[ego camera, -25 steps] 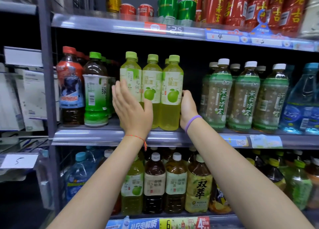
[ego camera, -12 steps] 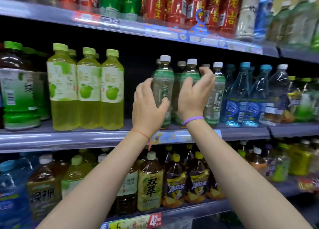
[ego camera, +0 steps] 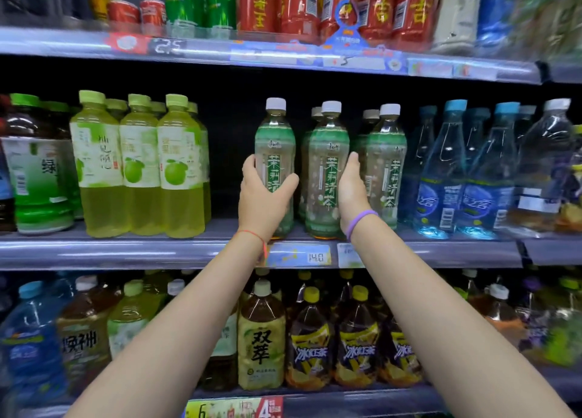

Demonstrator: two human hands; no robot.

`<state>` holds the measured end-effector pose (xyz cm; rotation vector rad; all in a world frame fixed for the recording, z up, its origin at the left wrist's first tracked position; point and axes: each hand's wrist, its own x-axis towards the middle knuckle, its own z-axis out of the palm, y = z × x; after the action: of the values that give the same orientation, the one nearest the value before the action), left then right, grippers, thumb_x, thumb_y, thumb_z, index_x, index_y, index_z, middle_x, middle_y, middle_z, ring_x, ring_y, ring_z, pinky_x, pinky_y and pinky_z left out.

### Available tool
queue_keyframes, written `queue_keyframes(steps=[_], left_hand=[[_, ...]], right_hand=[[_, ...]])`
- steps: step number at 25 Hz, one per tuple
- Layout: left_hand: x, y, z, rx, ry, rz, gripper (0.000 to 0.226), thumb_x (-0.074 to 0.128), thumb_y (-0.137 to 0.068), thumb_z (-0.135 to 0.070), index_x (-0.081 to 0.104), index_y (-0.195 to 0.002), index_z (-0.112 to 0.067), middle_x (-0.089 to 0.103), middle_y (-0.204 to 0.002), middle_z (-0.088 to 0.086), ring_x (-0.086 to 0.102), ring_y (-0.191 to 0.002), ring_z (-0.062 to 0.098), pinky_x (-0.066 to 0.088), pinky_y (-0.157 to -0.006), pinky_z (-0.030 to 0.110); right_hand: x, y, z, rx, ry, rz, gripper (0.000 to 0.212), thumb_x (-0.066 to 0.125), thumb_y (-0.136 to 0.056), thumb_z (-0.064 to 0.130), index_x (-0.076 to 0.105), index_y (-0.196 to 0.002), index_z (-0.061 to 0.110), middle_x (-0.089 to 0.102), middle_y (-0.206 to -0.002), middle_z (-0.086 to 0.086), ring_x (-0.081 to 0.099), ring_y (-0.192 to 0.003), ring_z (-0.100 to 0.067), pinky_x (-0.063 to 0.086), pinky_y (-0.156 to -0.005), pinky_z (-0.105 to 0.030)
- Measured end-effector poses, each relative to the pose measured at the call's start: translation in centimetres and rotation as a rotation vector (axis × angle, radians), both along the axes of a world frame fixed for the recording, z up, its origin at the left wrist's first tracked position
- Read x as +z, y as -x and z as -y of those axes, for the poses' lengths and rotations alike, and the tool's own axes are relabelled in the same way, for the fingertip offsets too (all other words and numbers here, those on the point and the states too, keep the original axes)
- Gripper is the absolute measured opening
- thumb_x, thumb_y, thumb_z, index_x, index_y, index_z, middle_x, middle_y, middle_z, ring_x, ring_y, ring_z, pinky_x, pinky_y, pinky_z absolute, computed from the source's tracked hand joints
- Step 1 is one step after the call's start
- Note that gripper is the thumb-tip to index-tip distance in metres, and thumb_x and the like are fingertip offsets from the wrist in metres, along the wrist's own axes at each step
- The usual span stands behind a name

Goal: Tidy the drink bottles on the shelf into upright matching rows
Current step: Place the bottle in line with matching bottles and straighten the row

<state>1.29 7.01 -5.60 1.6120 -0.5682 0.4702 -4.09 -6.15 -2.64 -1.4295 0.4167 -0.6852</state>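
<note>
Three white-capped green-label tea bottles stand upright at the front of the middle shelf (ego camera: 126, 250), with more behind them. My left hand (ego camera: 263, 197) is wrapped around the lower part of the leftmost tea bottle (ego camera: 275, 140). My right hand (ego camera: 352, 187) lies flat against the right side of the middle tea bottle (ego camera: 327, 165), fingers straight, squeezed between it and the right tea bottle (ego camera: 389, 159). To the left, a gap apart, a row of yellow-green apple drink bottles (ego camera: 140, 165) stands upright.
Blue water bottles (ego camera: 441, 178) stand right of the tea bottles. A dark tea bottle with a green label (ego camera: 34, 172) is at the far left. Cans and red bottles fill the top shelf (ego camera: 283, 52). The lower shelf holds several mixed tea and lemon drink bottles (ego camera: 261, 345).
My view shifted right from the apple drinks to the tea bottles. My left hand closed around the leftmost tea bottle; my right hand slid down beside the middle one.
</note>
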Motion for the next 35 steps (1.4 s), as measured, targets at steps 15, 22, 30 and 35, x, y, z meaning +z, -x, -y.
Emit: queue_keyframes(steps=[15,22,30,35], left_hand=[[0.0,1.6,0.3,0.076,0.006,0.072,0.063,0.057,-0.094,-0.048,0.030,-0.146,-0.024,0.032,-0.101,-0.034,0.035,-0.105,-0.002,0.032,-0.083,0.019],[0.2,1.0,-0.4,0.104,-0.004,0.100,0.063,0.056,-0.094,-0.049,0.031,-0.144,-0.022,0.036,-0.110,-0.027,0.035,-0.108,0.003,0.031,-0.083,0.023],[-0.2,-0.6,-1.6,0.107,-0.016,0.071,0.076,0.054,-0.093,-0.053,0.020,-0.152,-0.021,0.034,-0.152,0.003,0.036,-0.136,0.019,0.029,-0.095,0.025],[0.2,1.8,-0.5,0.381,-0.026,0.413,0.073,0.057,-0.086,-0.036,0.031,-0.147,-0.005,0.027,-0.154,0.017,0.026,-0.143,0.031,0.025,-0.116,0.046]], right_hand=[[-1.5,-3.8,0.8,0.208,-0.051,0.019,0.100,0.031,-0.062,0.086,0.042,-0.146,0.034,0.043,-0.152,0.000,0.040,-0.139,-0.023,0.028,-0.116,-0.052],[-1.5,-4.3,-0.3,0.213,-0.055,0.007,0.102,0.029,-0.060,0.088,0.041,-0.147,0.034,0.043,-0.152,0.001,0.040,-0.139,-0.023,0.028,-0.116,-0.052],[-1.2,-4.2,-2.3,0.197,-0.056,0.004,0.095,0.028,-0.072,0.084,0.041,-0.148,0.030,0.044,-0.151,-0.003,0.041,-0.138,-0.024,0.030,-0.115,-0.051],[-0.1,0.5,-3.0,-0.039,0.310,0.147,0.043,0.027,-0.106,0.037,0.054,-0.133,0.016,0.058,-0.127,-0.002,0.053,-0.114,-0.019,0.040,-0.093,-0.030]])
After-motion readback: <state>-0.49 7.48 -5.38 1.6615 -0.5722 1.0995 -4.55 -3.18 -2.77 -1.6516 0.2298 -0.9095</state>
